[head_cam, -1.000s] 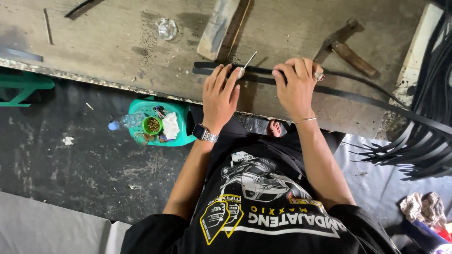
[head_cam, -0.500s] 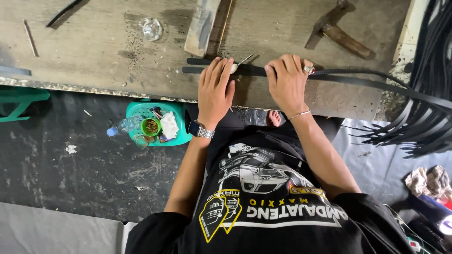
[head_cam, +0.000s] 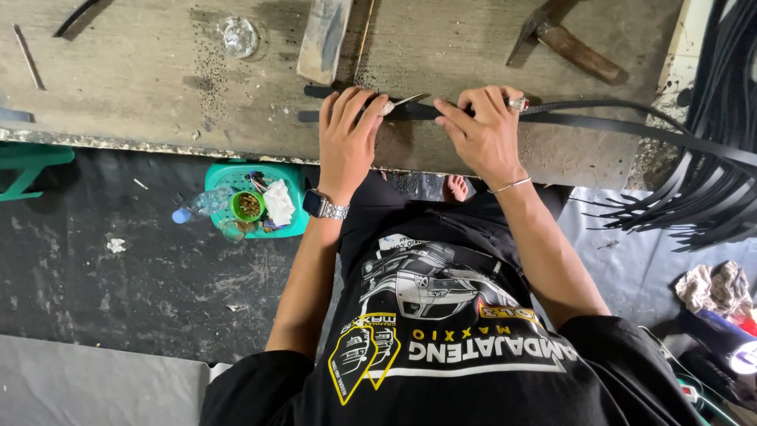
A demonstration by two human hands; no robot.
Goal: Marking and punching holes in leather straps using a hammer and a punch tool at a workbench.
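Note:
A long black rubber strip [head_cam: 599, 122] lies across the worn wooden bench [head_cam: 158, 87] and runs off to the right. My left hand [head_cam: 347, 138], with a watch on its wrist, rests on the strip's left end and pinches a small metal blade [head_cam: 404, 101], whose tip points right along the strip. My right hand [head_cam: 485, 130], wearing a ring and a thin bracelet, presses down on the strip just right of the blade with its fingers curled over it. The part of the strip under both hands is hidden.
On the bench are a wooden block [head_cam: 323, 35], a hammer [head_cam: 564, 39] and a small glass [head_cam: 238, 35]. Below the bench edge stands a green tray [head_cam: 293, 183] with a bottle, a cup and tissue. A bundle of black strips [head_cam: 714, 150] hangs at the right, and crumpled rags [head_cam: 714, 288] lie below it.
Both hands have stayed on the strip while the view shifted slightly. The blade, earlier pointing up from the strip, now lies lower along it.

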